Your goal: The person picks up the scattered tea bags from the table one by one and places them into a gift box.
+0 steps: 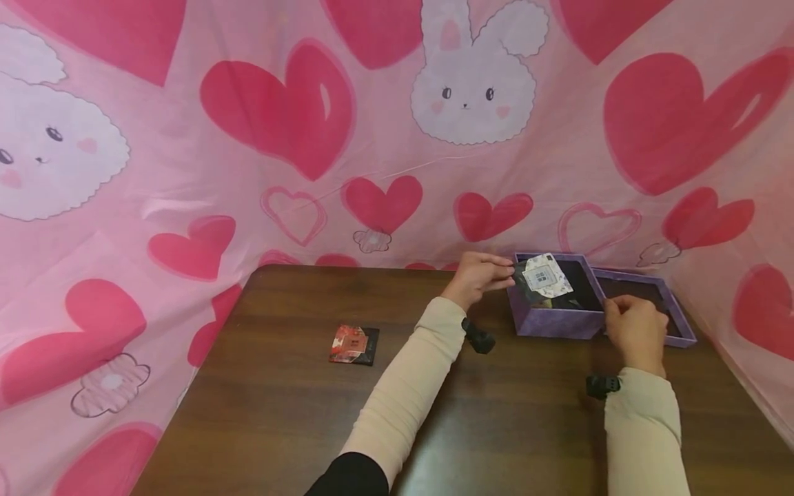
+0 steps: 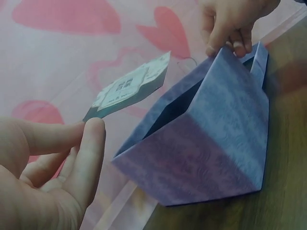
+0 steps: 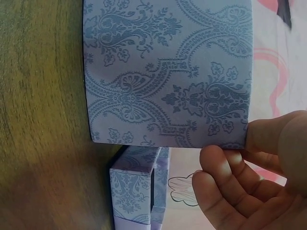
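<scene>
My left hand (image 1: 479,277) pinches a small flat packet (image 1: 548,275) by its dark end, between thumb and fingers. A white printed label with a grey square covers much of that packet. Held over the open purple patterned box (image 1: 555,324), it looks tilted and apart from the rim in the left wrist view. At the box's right front corner, my right hand (image 1: 636,331) grips the top edge with thumb and fingers. The box's dark inside shows in the head view; a small yellowish patch there is too unclear to tell.
A shallow purple lid (image 1: 687,336) lies hollow side up to the right of the box. Left on the brown wooden table (image 1: 273,413) is a red and black square packet (image 1: 353,345). A pink cloth (image 1: 384,138) with hearts and rabbits hangs behind the table.
</scene>
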### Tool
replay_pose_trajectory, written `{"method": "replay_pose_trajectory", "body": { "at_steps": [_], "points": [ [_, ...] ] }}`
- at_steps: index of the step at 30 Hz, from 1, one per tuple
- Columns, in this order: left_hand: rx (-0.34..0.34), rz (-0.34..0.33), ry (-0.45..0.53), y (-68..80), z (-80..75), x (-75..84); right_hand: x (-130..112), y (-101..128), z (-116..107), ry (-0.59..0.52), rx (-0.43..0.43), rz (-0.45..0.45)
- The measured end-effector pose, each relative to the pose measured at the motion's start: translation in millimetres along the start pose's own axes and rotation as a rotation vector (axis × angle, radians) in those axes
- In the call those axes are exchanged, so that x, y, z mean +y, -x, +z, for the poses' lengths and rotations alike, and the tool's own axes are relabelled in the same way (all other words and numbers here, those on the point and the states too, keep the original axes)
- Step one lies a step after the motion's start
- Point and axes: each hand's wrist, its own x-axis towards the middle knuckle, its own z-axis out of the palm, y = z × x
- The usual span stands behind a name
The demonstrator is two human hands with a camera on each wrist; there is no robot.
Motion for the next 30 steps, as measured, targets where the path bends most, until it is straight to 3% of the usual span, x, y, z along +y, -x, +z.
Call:
{"method": "replay_pose_trajectory", "body": {
  "at_steps": [11,15,22,30],
  "points": [
    [0.054,-0.010,0.039,-6.7,19.9,-14.0,-1.2,0.5,2.1,0.000,0.016,-0.007],
    [0.050,0.020,-0.005,-7.2,22.0,-17.9,-0.2,0.0,1.7,-0.008,0.025,-0.004],
    [0.053,0.051,-0.144,-1.3,2.3,-19.2,1.7,0.5,2.5,-0.009,0.047,-0.023],
    [-0.044,0.030,-0.305,10.4,-24.2,2.2,2.7,-0.3,0.3,-0.013,0.055,-0.036]
  ]
}}
